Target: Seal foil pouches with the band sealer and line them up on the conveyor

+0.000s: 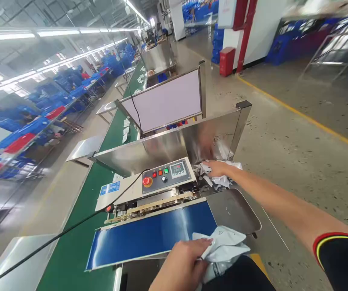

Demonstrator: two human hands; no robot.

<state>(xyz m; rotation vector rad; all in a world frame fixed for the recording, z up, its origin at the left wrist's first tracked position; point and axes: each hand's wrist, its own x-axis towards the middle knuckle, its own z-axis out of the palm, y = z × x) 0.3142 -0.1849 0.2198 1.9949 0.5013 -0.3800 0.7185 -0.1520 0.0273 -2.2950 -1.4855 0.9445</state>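
My left hand (186,258) is closed on white plastic pouches (224,244), held in front of the blue belt's right end. They look crumpled and partly overlap; how many there are I cannot tell. Farther off, my right hand (216,168) reaches into a heap of similar white pouches (219,182) beside the machine's right end. Its fingers curl onto a pouch there, with the tips partly hidden. Between the hands and to the left stands a band sealer (164,173) with a red knob, lit buttons and a display. Its blue conveyor belt (152,234) runs along the front.
A grey metal tray (234,208) adjoins the belt's right end. Behind the sealer rises a steel panel (168,141), then a framed white board (164,101). A black cable (80,221) crosses the left side over a long green conveyor (71,242) carrying more pouches.
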